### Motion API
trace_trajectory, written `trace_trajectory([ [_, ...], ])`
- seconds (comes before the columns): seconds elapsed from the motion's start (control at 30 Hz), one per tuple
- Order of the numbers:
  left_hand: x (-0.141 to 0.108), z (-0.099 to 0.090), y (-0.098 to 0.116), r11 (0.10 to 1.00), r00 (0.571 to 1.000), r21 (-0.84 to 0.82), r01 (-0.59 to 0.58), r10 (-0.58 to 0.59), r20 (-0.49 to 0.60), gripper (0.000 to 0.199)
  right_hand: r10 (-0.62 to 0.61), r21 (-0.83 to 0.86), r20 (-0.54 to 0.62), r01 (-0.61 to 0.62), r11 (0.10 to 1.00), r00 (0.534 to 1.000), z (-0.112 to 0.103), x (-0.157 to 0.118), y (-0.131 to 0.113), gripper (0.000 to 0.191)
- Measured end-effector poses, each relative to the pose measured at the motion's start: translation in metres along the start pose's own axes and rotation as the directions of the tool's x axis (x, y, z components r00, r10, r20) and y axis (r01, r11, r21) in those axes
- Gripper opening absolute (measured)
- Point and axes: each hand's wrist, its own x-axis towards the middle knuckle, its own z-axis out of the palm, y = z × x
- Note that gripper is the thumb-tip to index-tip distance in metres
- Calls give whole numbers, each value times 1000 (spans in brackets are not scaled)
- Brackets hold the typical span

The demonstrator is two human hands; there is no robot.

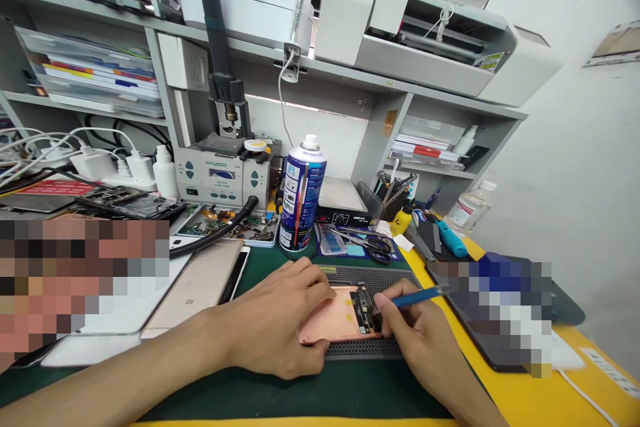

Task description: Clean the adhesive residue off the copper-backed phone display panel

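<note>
My left hand (280, 320) presses down over the left part of a rose-gold phone housing (333, 317), its thumb and fingers closed on the edges. The housing lies inner side up, with a small black circuit board (363, 310) at its right end. In my right hand (423, 333) is a slim blue pen-like tool (414, 297), gripped between thumb and fingers. Its tip points at the circuit board's right side, partly hidden by my fingertips; contact cannot be made out. Beneath the housing is a dark perforated mat (395, 275).
A blue spray can (303, 193) stands behind my left hand. Phones (203, 287) lie on the left, near a tray of circuit parts (235, 223). Scissors (373, 243) rest behind the mat. A hot-air station (225, 173) stands at the back.
</note>
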Motion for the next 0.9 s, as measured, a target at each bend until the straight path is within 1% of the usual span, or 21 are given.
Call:
trace_trajectory([
  [0.07, -1, 0, 1, 1000, 1000, 3, -1, 1, 1, 42, -15, -5, -8, 15, 1000, 1000, 0, 0, 0, 39],
  [0.13, -1, 0, 1, 1000, 1000, 4, 1, -1, 1, 42, 20, 33, 46, -21, 999, 999, 0, 0, 0, 40],
  [0.17, 0, -1, 1, 1000, 1000, 4, 0, 0, -1, 42, 32, 31, 53, -34, 999, 998, 0, 0, 1, 40],
  [0.27, 1, -1, 0, 1000, 1000, 6, -5, 5, -4, 45, -10, -37, -2, 10, 999, 1000, 0, 0, 2, 38],
  [0.3, 1, -1, 0, 1000, 1000, 6, -5, 5, -4, 46, -23, -41, 0, 23, 999, 1000, -1, 0, 3, 38],
  [0.4, 1, -1, -1, 1000, 1000, 11, -1, 1, -2, 46, -3, 1, 70, 3, 1000, 998, -1, 0, 3, 40],
  [0.43, 0, -1, -1, 1000, 1000, 12, -1, 1, -2, 46, 9, 0, 72, -9, 1000, 997, -1, 0, 3, 40],
  [0.53, 0, -1, -1, 1000, 1000, 11, -3, 3, -2, 44, 3, -28, 23, -2, 1000, 1000, -1, 0, 3, 41],
  [0.6, 0, -1, -1, 1000, 1000, 9, -5, 5, -1, 43, 21, 9, 56, -22, 1000, 998, -2, 0, 2, 41],
  [0.67, 0, -1, 0, 1000, 1000, 10, -5, 5, 0, 43, 62, 45, 103, -66, 997, 993, -2, 0, 1, 41],
  [0.7, 1, -1, 0, 1000, 1000, 11, -5, 4, 1, 42, 69, 45, 96, -74, 996, 993, -2, 0, 0, 40],
  [0.77, 1, -1, 0, 1000, 1000, 11, -1, 1, 0, 40, 45, 14, 42, -45, 999, 998, -2, 0, 0, 41],
  [0.8, 1, -1, 0, 1000, 1000, 12, -1, 1, 0, 39, 28, 0, 32, -28, 1000, 999, -2, 0, 0, 41],
  [0.9, 1, -1, 0, 1000, 1000, 13, -4, 4, 2, 42, 36, 32, 86, -38, 999, 996, -2, 0, 0, 42],
])
